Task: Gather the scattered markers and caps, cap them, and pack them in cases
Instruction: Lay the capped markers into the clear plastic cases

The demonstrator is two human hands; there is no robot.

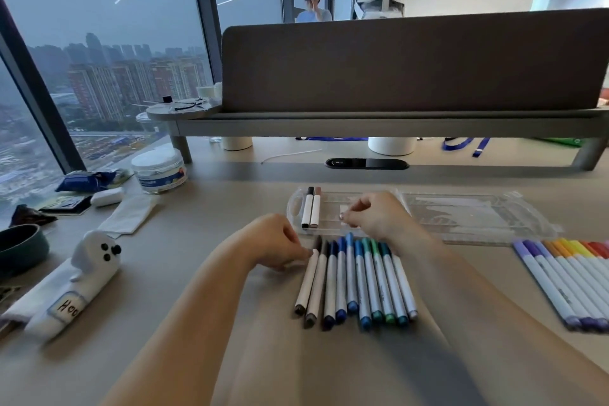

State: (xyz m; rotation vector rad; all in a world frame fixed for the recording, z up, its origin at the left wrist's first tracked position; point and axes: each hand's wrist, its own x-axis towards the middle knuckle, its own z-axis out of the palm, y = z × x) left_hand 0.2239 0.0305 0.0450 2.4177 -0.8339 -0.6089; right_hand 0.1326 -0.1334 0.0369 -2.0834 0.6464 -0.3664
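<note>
Several capped markers [356, 277] in browns, blues and greens lie side by side in the middle of the desk. My left hand [280, 242] pinches the top of the leftmost brown marker [306, 280] in that row. My right hand [379, 217] hovers over the clear plastic case [329, 204] just behind the row, its fingers curled on the case's tray. Two markers [311, 208] lie in the case's left slots. The case's open lid [478, 217] spreads to the right. A second row of purple, orange and red markers [570, 277] lies at the right edge.
A white plush pencil pouch [75, 287] lies at the left, a dark bowl [19, 247] beyond it. A clear jar [159, 171], a white tissue [131, 214] and a blue packet [85, 180] sit at the back left. A grey divider shelf [395, 119] spans the back.
</note>
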